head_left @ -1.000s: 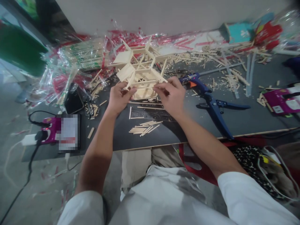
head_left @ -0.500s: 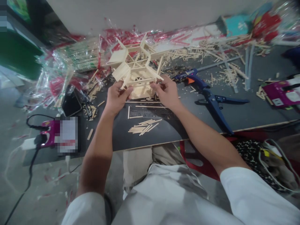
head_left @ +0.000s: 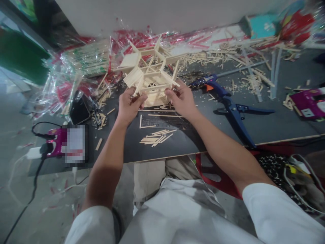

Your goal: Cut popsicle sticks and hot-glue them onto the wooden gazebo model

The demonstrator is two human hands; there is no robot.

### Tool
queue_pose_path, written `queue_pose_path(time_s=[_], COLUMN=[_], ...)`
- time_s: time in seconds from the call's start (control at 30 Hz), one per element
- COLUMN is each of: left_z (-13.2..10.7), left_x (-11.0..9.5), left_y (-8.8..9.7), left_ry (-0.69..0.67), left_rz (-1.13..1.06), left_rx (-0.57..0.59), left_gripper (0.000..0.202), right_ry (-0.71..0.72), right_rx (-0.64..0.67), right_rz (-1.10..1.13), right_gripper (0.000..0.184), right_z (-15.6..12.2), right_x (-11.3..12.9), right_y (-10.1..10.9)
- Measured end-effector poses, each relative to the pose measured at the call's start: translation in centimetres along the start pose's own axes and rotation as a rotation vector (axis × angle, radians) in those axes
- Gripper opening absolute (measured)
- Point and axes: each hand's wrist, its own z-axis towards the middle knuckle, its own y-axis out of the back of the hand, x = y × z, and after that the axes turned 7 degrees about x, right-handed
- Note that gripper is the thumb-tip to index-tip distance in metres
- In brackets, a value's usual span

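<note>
A pale model built of thin wooden sticks (head_left: 149,73) stands on the dark board (head_left: 266,122) in front of me. My left hand (head_left: 130,106) pinches its near left corner, fingers closed on a stick. My right hand (head_left: 181,100) grips the near right corner the same way. A small pile of loose cut sticks (head_left: 154,136) lies on the board just below my hands.
A blue glue gun (head_left: 210,86) and blue cutters (head_left: 237,115) lie right of the model. Purple devices sit at the left (head_left: 54,145) and far right (head_left: 308,103). A black phone (head_left: 80,110), plastic-wrapped stick bundles (head_left: 88,61) and stick scraps (head_left: 228,59) crowd the back.
Both hands with the model have stayed together and shifted only slightly; the view itself has swung a little. The grip on the model looks the same.
</note>
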Motion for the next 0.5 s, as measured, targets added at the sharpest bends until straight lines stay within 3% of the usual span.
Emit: queue_pose_path(time_s=[0.2,0.37,0.5], left_z=[-0.02,0.02,0.04], left_x=[0.07,0.46,0.49], left_y=[-0.09,-0.26,-0.34], left_ry=[0.024,0.025,0.034], left_rz=[0.049,0.079,0.081], left_rx=[0.018,-0.021,-0.037], left_gripper=[0.032,0.038,0.041], right_ry=[-0.016,-0.129,-0.116], right_rx=[-0.041,-0.005,0.042], right_rz=[-0.029,0.174,0.267], right_gripper=[0.058,0.058,0.063], right_z=[-0.14,-0.38,-0.33], right_x=[-0.28,-0.27,0.04], right_y=[-0.38,-0.56,-0.19])
